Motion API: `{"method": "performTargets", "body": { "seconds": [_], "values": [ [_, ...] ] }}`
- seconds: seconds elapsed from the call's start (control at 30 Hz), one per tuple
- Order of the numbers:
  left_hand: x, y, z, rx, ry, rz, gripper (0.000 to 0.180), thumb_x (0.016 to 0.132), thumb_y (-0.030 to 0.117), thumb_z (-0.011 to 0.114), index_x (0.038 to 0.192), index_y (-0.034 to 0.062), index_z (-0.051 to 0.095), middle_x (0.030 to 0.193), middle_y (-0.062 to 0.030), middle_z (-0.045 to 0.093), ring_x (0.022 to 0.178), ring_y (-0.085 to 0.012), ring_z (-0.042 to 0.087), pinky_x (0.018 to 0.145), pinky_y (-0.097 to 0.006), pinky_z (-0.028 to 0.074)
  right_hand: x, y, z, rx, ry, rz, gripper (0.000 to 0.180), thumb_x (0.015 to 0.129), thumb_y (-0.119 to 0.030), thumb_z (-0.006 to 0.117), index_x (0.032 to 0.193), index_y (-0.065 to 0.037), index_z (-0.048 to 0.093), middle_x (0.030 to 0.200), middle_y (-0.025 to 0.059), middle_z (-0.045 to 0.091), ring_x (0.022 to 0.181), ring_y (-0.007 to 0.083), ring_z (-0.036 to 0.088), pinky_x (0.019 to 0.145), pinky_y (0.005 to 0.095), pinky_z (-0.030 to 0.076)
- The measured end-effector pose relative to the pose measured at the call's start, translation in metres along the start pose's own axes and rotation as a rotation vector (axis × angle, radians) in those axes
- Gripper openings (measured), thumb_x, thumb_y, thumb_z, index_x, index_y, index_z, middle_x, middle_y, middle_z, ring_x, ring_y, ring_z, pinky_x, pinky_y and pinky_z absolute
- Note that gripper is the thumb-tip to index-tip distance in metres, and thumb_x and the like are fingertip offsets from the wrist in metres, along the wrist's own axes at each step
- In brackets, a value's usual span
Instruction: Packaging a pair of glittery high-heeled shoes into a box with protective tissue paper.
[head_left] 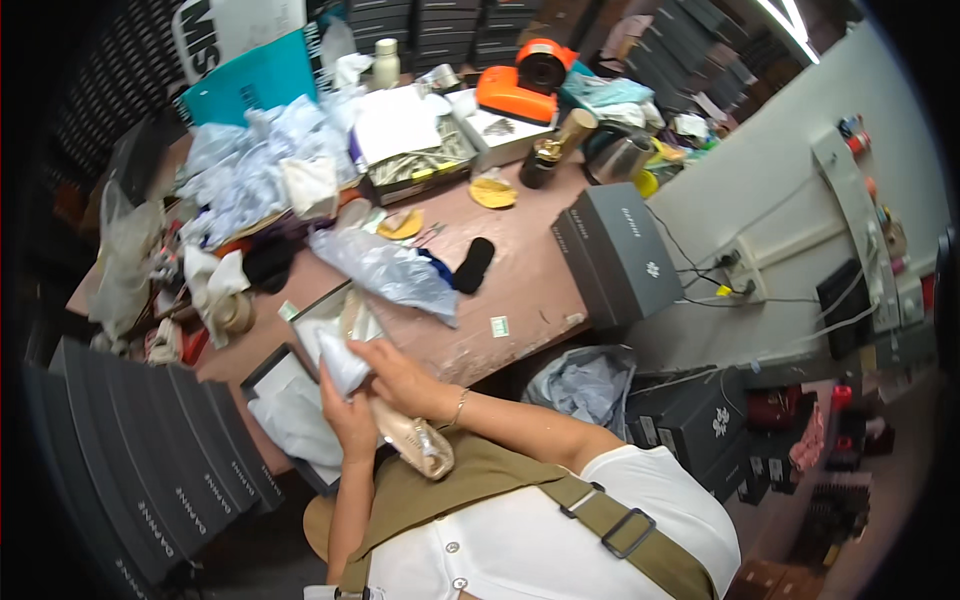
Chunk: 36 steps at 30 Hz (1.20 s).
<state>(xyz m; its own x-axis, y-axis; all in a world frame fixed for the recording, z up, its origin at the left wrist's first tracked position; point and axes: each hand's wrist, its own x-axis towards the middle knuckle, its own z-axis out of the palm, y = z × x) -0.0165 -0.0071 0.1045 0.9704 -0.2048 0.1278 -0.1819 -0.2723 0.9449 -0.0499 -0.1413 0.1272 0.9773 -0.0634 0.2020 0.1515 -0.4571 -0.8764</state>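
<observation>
Head view: we see left hand (350,415) gripping a beige shoe (412,440) from below, fingers clenched around it. Right hand (395,375) has its fingers closed on a wad of white tissue paper (340,362), pressed at the shoe's upper end. Shoe sits over the worktop (520,290) edge, just in front of an open shoebox (300,410) lined with tissue. Grey shoebox (620,255) stands well apart at right, crumpled plastic bag (385,268) just beyond the hands.

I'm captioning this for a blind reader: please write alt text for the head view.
Both hands, left hand and right hand, hold a beige shoe and white tissue paper over an open shoebox at a cluttered worktable, with grey boxes nearby.
</observation>
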Motion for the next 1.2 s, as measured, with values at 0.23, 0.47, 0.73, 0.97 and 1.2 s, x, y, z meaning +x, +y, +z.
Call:
{"method": "performTargets", "body": {
  "seconds": [0.23, 0.47, 0.73, 0.97, 1.2],
  "values": [
    [-0.002, 0.015, 0.006, -0.385, 0.130, -0.166, 0.054, 0.079, -0.010, 0.050, 0.132, -0.0053, 0.042, 0.120, -0.0132, 0.053, 0.103, -0.0204, 0.055, 0.089, -0.029, 0.045, -0.008, -0.001, 0.013, 0.031, 0.008, 0.037, 0.060, 0.074, 0.002, 0.055, 0.133, -0.007, 0.041, 0.115, 0.0192, 0.044, 0.096, 0.0361, 0.053, 0.083, 0.0384, 0.046],
    [0.017, -0.053, -0.051, -0.198, 0.115, -0.195, 0.063, 0.072, -0.015, 0.047, 0.133, -0.0050, 0.041, 0.126, -0.0129, 0.052, 0.111, -0.0199, 0.052, 0.094, -0.029, 0.041, 0.000, -0.020, 0.022, 0.114, -0.231, -0.013, 0.059, 0.081, -0.019, 0.064, 0.132, -0.005, 0.039, 0.121, 0.0203, 0.043, 0.097, 0.0352, 0.056, 0.083, 0.0403, 0.046],
    [0.079, -0.059, -0.118, 0.588, -0.212, 0.237, 0.068, 0.076, 0.002, 0.064, 0.138, -0.0012, 0.034, 0.137, -0.0211, 0.039, 0.127, -0.0340, 0.038, 0.105, -0.040, 0.028, 0.048, 0.125, -0.037, -0.787, 0.150, 0.218, 0.067, 0.073, -0.025, 0.069, 0.133, -0.013, 0.041, 0.140, 0.0218, 0.033, 0.126, 0.0403, 0.036, 0.101, 0.0622, 0.023],
    [0.074, 0.005, -0.021, 0.503, -0.406, 0.608, 0.072, 0.083, 0.019, 0.067, 0.140, -0.0006, 0.029, 0.146, -0.0222, 0.023, 0.135, -0.0372, 0.024, 0.107, -0.047, 0.026, 0.075, 0.146, -0.015, -0.769, 0.203, 0.167, 0.011, 0.072, -0.023, 0.058, 0.075, -0.016, 0.065, 0.084, 0.0053, 0.061, 0.086, 0.0251, 0.057, 0.083, 0.0539, 0.033],
    [0.132, 0.032, -0.016, 0.506, -1.118, 0.885, 0.039, 0.071, 0.009, 0.069, 0.108, 0.0057, 0.056, 0.126, -0.0166, 0.051, 0.129, -0.0359, 0.038, 0.108, -0.058, 0.013, -0.010, 0.015, -0.054, -0.398, 0.159, -0.246, 0.015, 0.075, -0.021, 0.058, 0.074, -0.007, 0.056, 0.071, 0.0096, 0.060, 0.069, 0.0307, 0.059, 0.062, 0.0425, 0.045]
  ]
}}
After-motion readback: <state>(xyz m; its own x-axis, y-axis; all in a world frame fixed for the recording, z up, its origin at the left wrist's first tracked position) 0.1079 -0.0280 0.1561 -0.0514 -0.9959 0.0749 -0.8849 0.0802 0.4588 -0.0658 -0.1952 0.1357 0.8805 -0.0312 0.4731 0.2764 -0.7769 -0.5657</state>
